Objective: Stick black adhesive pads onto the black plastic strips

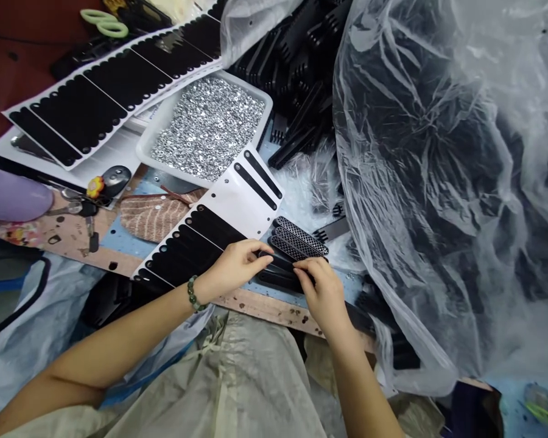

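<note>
My left hand (242, 263) and my right hand (320, 286) face each other near the table's front edge, fingertips pinched at the two ends of a slim black strip (281, 262). Just beyond them several black pieces with a mesh-patterned face (296, 238) lie side by side. Other plain black pieces (278, 280) lie beneath and in front of my fingers. Left of my left hand is a white backing sheet (231, 201) bearing black rounded strips, part of its length bare. A green bead bracelet (193, 294) circles my left wrist.
A white tub (141, 149) full of small silver metal pieces stands behind the sheet. Another strip sheet (109, 91), green-handled scissors (105, 23), keys (91, 228) and a brown striped cloth (153, 216) lie leftward. Black toothed parts (296, 109) are heaped behind; clear plastic (415, 152) drapes the right.
</note>
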The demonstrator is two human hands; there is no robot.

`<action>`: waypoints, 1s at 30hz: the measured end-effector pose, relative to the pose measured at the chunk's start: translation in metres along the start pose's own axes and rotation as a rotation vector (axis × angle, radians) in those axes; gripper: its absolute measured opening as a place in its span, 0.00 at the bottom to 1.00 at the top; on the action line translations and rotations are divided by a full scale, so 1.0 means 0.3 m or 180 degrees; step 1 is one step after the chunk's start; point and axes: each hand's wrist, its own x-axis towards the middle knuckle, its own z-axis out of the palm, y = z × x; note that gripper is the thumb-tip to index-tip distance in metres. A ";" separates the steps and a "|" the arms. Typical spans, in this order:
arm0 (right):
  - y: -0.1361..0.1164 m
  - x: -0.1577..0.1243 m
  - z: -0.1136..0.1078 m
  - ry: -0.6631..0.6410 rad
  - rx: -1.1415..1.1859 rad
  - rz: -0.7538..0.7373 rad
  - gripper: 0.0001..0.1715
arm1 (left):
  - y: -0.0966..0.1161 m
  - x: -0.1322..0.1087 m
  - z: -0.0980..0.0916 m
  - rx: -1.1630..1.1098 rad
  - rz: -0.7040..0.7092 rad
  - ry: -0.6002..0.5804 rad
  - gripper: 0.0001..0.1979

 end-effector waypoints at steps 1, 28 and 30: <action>-0.002 0.001 0.001 0.0009 -0.0001 0.0029 0.07 | 0.001 0.000 0.001 0.0037 0.0036 0.0023 0.11; 0.022 -0.073 -0.062 -0.0091 -0.1354 -0.0092 0.06 | -0.001 -0.089 0.077 0.3402 0.2562 0.0320 0.19; 0.016 -0.051 -0.074 -0.0314 -0.1345 0.0056 0.05 | -0.006 -0.096 0.082 0.3513 0.2565 0.0396 0.20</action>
